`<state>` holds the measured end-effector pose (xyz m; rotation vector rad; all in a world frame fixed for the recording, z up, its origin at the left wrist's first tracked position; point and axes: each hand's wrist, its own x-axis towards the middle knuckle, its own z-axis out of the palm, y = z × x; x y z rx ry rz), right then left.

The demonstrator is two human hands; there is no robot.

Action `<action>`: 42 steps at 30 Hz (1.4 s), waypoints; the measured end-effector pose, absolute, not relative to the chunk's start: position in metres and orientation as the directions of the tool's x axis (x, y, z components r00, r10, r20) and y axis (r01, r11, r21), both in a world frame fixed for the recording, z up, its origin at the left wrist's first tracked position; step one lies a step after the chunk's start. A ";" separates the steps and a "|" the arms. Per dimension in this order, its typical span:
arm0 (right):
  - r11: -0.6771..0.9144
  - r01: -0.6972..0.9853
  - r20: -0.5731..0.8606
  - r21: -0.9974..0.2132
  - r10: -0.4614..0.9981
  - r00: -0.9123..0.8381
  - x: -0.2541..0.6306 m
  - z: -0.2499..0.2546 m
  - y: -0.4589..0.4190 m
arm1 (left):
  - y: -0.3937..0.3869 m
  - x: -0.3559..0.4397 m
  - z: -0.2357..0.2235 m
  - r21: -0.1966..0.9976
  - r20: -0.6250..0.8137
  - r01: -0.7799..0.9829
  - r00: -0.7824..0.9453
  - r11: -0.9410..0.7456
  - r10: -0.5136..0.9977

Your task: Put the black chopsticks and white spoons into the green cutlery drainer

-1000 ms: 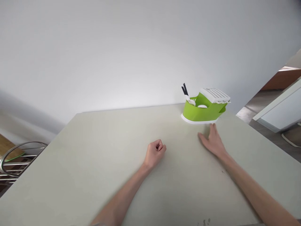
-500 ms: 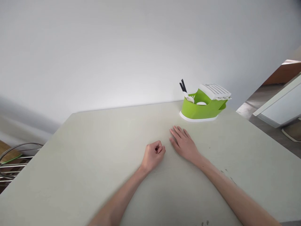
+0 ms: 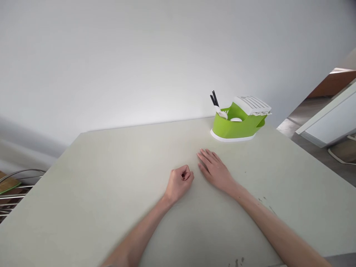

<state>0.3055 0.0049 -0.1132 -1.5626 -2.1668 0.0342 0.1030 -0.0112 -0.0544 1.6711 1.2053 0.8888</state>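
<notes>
My left hand rests on the pale table curled into a fist, with nothing visible in it. My right hand lies flat just to its right, palm down and fingers stretched out, holding nothing. Beyond the right hand, near the table's far edge, stands a green and white cutlery holder with black sticks, a white spoon and a white ribbed lid on top. Neither hand touches the holder.
A plain white wall runs behind the table. A metal wire rack shows at the left edge, below table level. At the right are a floor and a white panel. Small dark marks dot the table near my right forearm.
My right hand has drawn back from the green holder and slid left, now lying flat close to my left fist. The left hand has stayed in place.
</notes>
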 end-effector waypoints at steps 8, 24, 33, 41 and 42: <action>0.352 0.887 0.341 -0.299 0.907 -0.246 0.306 -0.112 0.005 | -0.011 0.103 -0.055 0.931 0.062 0.332 0.274 -0.155 0.960; 0.354 0.888 0.334 -0.295 0.908 -0.251 0.306 -0.110 0.004 | -0.011 0.103 -0.053 0.928 0.056 0.341 0.269 -0.149 0.961; 0.352 0.885 0.342 -0.305 0.908 -0.243 0.306 -0.111 0.005 | -0.011 0.103 -0.053 0.931 0.058 0.335 0.263 -0.147 0.963; 0.352 0.890 0.328 -0.290 0.910 -0.253 0.306 -0.109 0.004 | -0.011 0.103 -0.055 0.929 0.049 0.343 0.261 -0.140 0.964; 0.353 0.888 0.328 -0.294 0.910 -0.253 0.306 -0.109 0.004 | -0.011 0.102 -0.055 0.928 0.050 0.344 0.260 -0.141 0.964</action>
